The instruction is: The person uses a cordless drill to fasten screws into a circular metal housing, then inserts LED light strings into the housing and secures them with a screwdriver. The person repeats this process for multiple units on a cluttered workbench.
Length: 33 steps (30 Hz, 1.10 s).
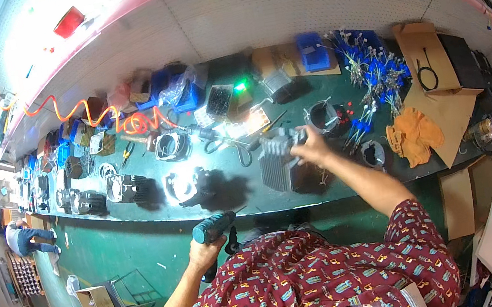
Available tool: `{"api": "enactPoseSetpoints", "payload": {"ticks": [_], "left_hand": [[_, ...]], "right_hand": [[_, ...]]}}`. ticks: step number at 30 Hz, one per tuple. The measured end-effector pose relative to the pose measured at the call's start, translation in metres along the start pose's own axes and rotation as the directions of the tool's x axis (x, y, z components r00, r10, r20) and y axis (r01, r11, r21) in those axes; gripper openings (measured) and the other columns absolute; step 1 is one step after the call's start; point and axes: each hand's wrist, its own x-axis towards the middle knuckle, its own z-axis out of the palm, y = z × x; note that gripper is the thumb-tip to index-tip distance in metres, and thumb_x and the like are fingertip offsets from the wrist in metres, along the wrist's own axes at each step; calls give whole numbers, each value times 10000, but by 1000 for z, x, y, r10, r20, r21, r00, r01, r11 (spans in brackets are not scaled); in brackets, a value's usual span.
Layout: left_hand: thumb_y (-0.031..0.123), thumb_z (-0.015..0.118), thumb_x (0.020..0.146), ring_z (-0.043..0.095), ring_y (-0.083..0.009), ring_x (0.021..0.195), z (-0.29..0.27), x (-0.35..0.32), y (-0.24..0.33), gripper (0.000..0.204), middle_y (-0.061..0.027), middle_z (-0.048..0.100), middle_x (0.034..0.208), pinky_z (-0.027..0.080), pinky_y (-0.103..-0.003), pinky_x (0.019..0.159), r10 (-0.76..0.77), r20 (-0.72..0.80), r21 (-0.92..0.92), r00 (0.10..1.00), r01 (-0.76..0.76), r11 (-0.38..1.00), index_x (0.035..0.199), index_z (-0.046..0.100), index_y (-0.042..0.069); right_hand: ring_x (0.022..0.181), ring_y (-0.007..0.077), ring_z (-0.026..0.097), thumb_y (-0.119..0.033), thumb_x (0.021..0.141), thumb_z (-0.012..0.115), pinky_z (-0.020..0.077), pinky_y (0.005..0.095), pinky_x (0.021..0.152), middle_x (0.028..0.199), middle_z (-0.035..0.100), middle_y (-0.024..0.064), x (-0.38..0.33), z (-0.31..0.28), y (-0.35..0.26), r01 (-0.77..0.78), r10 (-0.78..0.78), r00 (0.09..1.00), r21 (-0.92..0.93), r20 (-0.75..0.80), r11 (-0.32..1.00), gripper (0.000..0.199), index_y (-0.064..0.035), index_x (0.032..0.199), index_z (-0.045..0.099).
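Note:
My left hand (205, 252) is closed around a teal cordless drill (213, 227), held in front of the bench edge with its bit pointing right. Over the bench, the fingers of my right hand (313, 147) grip a grey metal part (282, 142), blurred by motion. That part sits at the top of a dark finned metal housing (276, 174); whether the two touch, I cannot tell. Just left of it, a bright metal ring-shaped housing (185, 188) stands under glare. An open round housing (323, 116) is beyond my right hand.
Several finned housings (127, 187) line the bench's left side. Blue-capped wires (374, 75), an orange cloth (414, 136) and an open cardboard box (428, 59) lie to the right. An orange coiled hose (138, 122) hangs over the back. Another person (29, 238) stands far left.

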Motion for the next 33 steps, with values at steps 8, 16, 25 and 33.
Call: {"api": "enactPoseSetpoints", "payload": {"ticks": [8,16,25,33], "left_hand": [[123,768,808,653,-251,1141,-5,-3,-24,499,-146,693,1206,506,-362,984,-12,11,50,1000,12,999,1277,621,38],[131,787,811,642,-259,1160,0,7,-42,544,-150,678,1229,497,-360,1002,-35,39,179,999,27,984,1304,588,18],[-65,700,815,608,-208,1188,14,27,35,515,-131,642,1296,469,-346,1037,100,47,-29,994,-98,995,1311,572,-13],[172,715,834,669,-398,1062,78,145,-8,488,-237,689,1125,519,-444,892,88,40,183,995,-94,979,1275,564,26]], "right_hand": [[984,247,641,-310,890,638,585,443,810,1059,660,49,-10,-107,-83,-40,218,969,789,-120,613,200,-150,1009,638],[1025,247,632,-377,912,627,583,466,838,1091,670,17,-27,-35,-6,76,328,933,972,-147,221,268,-158,1065,649],[960,261,657,-153,856,606,602,532,780,1114,620,89,-92,-12,45,-27,186,975,756,-126,654,351,-110,1195,526],[988,209,639,-56,674,757,524,363,867,1094,649,135,-107,-6,16,369,-442,809,-252,-386,895,694,-25,1310,482]]}}
